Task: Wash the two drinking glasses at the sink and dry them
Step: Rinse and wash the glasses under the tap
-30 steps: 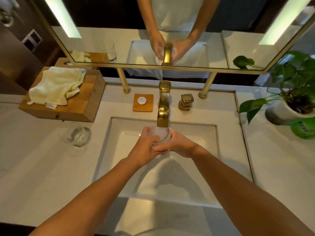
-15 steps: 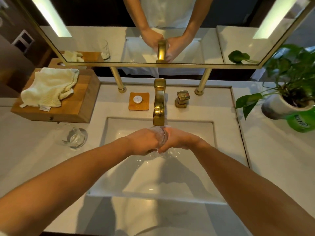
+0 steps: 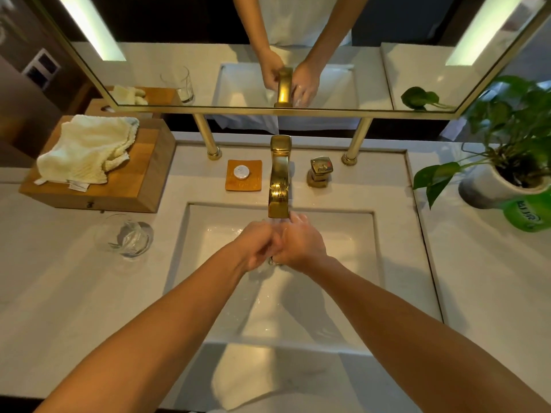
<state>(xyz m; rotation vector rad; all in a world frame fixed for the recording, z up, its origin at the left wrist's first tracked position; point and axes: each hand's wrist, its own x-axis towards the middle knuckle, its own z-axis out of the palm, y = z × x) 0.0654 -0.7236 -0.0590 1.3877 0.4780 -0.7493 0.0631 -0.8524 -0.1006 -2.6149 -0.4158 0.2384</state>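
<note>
Under the gold tap, over the white sink, my left hand and my right hand are both wrapped around one clear drinking glass. Only a sliver of the glass shows between my fingers. Water runs from the spout onto my hands. The second drinking glass stands upright on the white counter left of the sink. A cream towel lies crumpled on a wooden box at the back left.
A gold tap handle sits right of the spout, and a wooden soap dish sits left of it. A potted plant and a green bottle stand on the right counter. A mirror hangs behind.
My hands have turned around the glass and now cover it more; it showed more clearly between them earlier. The glass on the counter has not moved.
</note>
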